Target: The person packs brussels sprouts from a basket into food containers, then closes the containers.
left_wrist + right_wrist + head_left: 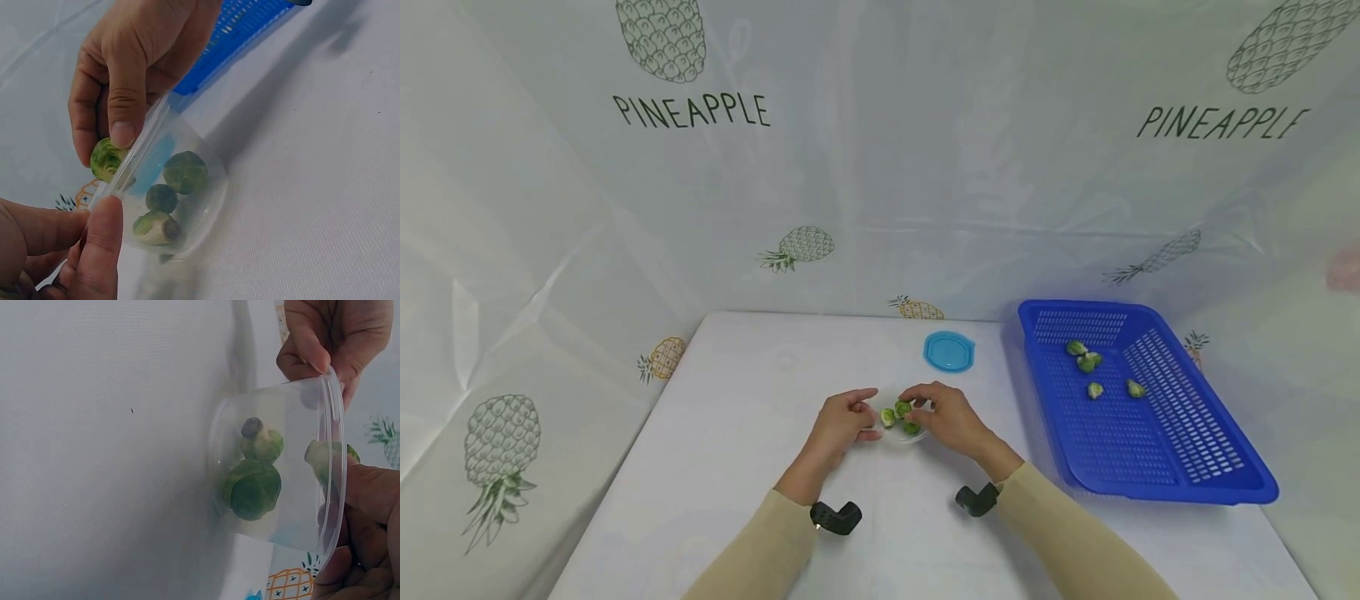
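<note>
A clear round plastic container [294,412] stands between the two hands on the white table. My left hand [837,428] pinches its rim between thumb and fingers. Over the container's mouth, my right hand [955,422] holds a green Brussels sprout [105,161] with thumb and fingertips, partly below the rim in the right wrist view. Through the cloudy wall several more sprouts show at the bottom, among them a large one [185,172] and a pale-based one [156,227].
A light-blue lid [949,352] lies behind the container. At the right stands a blue perforated basket [1120,450] with several Brussels sprouts [1086,362] in it. A pineapple-printed sheet [910,167] hangs behind the table.
</note>
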